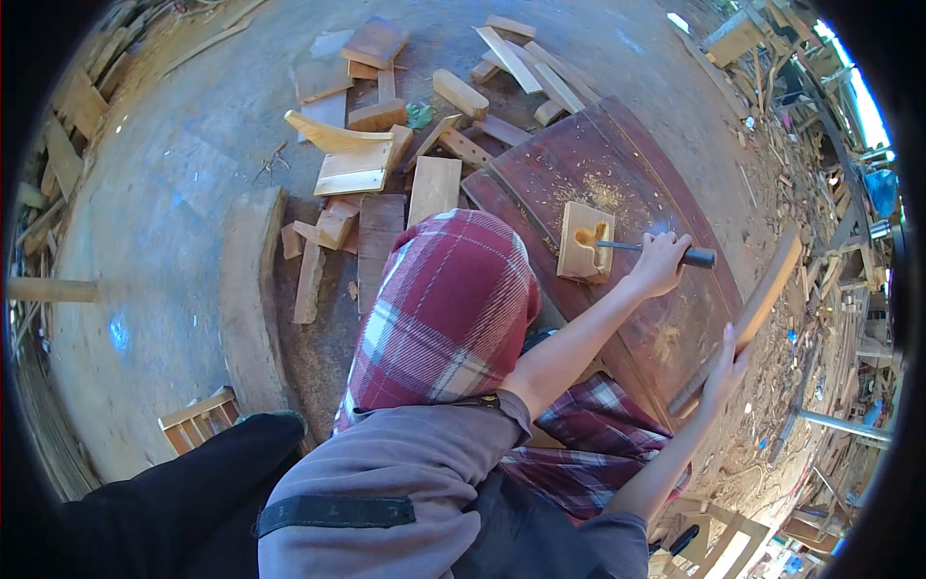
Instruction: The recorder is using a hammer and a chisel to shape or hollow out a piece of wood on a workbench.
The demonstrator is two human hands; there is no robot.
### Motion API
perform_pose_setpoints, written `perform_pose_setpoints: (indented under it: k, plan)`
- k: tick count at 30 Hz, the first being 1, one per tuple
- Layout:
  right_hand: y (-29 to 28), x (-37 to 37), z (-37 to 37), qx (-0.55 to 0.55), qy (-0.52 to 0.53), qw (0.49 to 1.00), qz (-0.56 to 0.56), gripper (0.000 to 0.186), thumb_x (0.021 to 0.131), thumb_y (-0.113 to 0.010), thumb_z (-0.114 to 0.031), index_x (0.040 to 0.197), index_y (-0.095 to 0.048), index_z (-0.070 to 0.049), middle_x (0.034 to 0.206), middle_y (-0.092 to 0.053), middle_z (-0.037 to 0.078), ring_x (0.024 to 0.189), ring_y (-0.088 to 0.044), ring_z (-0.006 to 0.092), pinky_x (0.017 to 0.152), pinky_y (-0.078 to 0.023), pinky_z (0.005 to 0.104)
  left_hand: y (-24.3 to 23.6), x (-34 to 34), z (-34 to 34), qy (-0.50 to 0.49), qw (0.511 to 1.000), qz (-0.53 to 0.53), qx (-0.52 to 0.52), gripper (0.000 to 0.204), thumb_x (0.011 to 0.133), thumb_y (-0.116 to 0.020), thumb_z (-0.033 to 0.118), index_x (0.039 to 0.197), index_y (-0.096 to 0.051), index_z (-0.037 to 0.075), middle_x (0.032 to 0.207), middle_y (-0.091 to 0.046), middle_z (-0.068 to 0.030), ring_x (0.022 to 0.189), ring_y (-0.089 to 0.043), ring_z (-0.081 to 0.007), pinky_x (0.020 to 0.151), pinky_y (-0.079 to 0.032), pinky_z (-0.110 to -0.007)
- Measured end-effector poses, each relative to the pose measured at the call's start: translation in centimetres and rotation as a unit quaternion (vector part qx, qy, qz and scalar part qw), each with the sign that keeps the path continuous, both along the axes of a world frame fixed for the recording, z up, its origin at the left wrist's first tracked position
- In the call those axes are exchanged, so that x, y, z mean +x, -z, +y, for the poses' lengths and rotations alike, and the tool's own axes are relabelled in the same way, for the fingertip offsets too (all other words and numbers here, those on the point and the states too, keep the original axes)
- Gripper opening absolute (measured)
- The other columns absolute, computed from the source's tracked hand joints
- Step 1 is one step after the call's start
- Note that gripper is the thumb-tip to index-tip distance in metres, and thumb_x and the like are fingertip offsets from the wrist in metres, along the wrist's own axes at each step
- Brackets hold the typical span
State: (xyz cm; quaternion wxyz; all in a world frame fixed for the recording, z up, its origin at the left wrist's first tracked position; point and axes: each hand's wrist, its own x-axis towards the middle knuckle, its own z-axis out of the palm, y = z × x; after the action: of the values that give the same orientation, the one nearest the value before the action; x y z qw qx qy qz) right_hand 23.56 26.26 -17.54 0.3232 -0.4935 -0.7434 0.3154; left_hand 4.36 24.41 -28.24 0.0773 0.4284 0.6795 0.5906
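My left hand (661, 264) is closed round a chisel (698, 258) with a dark handle. The thin metal shank runs left, its tip in the carved hollow of a pale wooden block (576, 256). That hollow has a rounded, irregular outline. The block lies on a reddish-brown wooden board (666, 193), with yellowish shavings (600, 191) scattered beyond it. To the right, my right hand (721, 374) grips a long wooden bar (767, 297), held slanting beside the board's right edge, apart from the chisel. Part of that hand's grip is hidden.
A red plaid cloth (449, 299) covers my bent leg left of the block. Several wood offcuts (436, 188) are heaped beyond it. A thick curved plank (253, 289) lies at left. Wood scraps (772, 145) litter the right side; a small slatted wooden piece (200, 422) sits lower left.
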Motion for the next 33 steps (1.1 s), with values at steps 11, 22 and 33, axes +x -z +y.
perform_pose_setpoints:
  k: [11,22,33]
  plan:
    - [3.1,0.6,0.6,0.032,-0.009,0.997,0.068,0.034,0.089,-0.069,-0.035,0.096,-0.059,-0.004,0.074,-0.054,0.003,0.059,-0.052,0.0106,0.049,-0.043,0.0272,-3.6,-1.1,-1.5,-0.031,0.996,0.044,0.067,0.034,0.076,-0.062,0.004,0.108,-0.053,0.012,0.094,-0.056,-0.0118,0.096,-0.055,-0.0333,0.085,-0.035,-0.047]
    - [1.4,-0.6,-1.4,0.043,-0.024,0.998,-0.044,0.044,0.089,-0.07,-0.03,0.108,-0.058,0.008,0.095,-0.062,0.016,0.087,-0.057,0.0214,0.082,-0.045,0.0349,-2.1,-0.2,-1.4,-0.026,0.998,-0.03,0.046,0.033,0.079,-0.063,0.005,0.11,-0.053,0.012,0.095,-0.056,-0.0116,0.098,-0.056,-0.0325,0.085,-0.035,-0.047]
    - [0.9,-1.0,-2.2,0.067,-0.023,0.996,-0.061,0.043,0.089,-0.07,-0.032,0.101,-0.058,0.008,0.09,-0.062,0.017,0.081,-0.056,0.023,0.078,-0.045,0.0365,-1.6,-0.3,-1.1,-0.031,0.998,-0.037,0.048,0.029,0.083,-0.063,0.008,0.11,-0.052,0.012,0.096,-0.056,-0.0109,0.099,-0.055,-0.0323,0.085,-0.035,-0.047]
